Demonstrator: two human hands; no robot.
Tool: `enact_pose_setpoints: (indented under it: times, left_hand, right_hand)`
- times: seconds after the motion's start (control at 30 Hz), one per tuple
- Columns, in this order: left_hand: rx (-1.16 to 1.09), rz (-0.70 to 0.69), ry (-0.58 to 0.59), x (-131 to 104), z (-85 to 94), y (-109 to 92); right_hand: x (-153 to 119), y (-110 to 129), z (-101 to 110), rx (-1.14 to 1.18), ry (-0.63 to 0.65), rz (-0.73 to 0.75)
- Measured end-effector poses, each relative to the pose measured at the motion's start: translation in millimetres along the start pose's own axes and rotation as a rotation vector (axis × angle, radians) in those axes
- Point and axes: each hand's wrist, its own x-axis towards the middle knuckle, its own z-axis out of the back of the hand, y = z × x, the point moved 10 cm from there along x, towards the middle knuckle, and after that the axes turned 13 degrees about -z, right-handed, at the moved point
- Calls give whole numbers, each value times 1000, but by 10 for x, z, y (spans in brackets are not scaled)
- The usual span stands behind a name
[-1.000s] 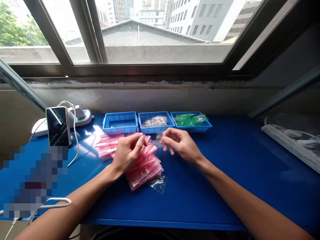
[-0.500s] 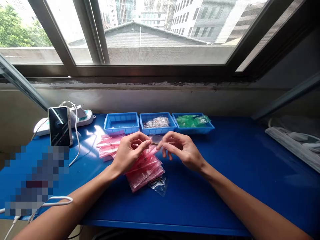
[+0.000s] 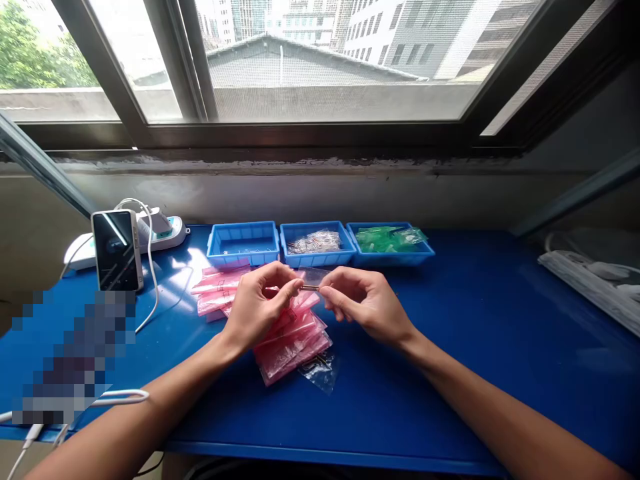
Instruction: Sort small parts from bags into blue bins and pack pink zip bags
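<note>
Between thumb and fingers, my left hand (image 3: 265, 300) pinches one end of a thin brass-coloured rod (image 3: 311, 288). My right hand (image 3: 367, 303) is closed on the other end, thumb against fingertips. Behind the rod shows a piece of clear plastic film (image 3: 315, 275), partly hidden by the fingers; whether the rod lies inside it I cannot tell. Pink plastic bags (image 3: 290, 353) lie in a pile under and beside my left hand, with more pink bags (image 3: 217, 290) to its left. A small clear bag (image 3: 323, 373) with dark thin pieces inside sticks out from the pile's lower right.
Three blue trays stand at the back: the left tray (image 3: 243, 256) with a few tiny bits, the middle with small silvery packets (image 3: 317, 242), the right with green packets (image 3: 385, 240). A phone (image 3: 117, 250) leans by a white power strip (image 3: 173, 233) at the left.
My right hand's fingers have closed from a loose, spread pose onto the rod's right end. The left hand keeps its pinch. The view has shifted slightly.
</note>
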Motion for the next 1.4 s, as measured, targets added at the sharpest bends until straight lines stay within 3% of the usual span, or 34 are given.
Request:
enact_pose_setpoints:
  times: [0.2, 0.37, 0.6, 0.77, 1.07, 1.4]
  left_hand:
    - [65, -36, 26, 3, 1, -39]
    - [206, -168, 43, 1, 12, -144]
    - [285, -423, 4, -62, 31, -349]
    - [290, -467, 3, -86, 27, -373]
    - [310, -422, -21, -60, 56, -362]
    - [89, -57, 62, -24, -45, -89]
  right_hand:
    - [-11, 17, 66, -15, -75, 22]
    - [-39, 45, 79, 30, -92, 79]
    - [-215, 264, 146, -95, -236, 379]
    - [-331, 386, 145, -214, -305, 520]
    - [-366, 464, 134, -243, -321, 553]
    - [-143, 223, 6, -261, -116, 235]
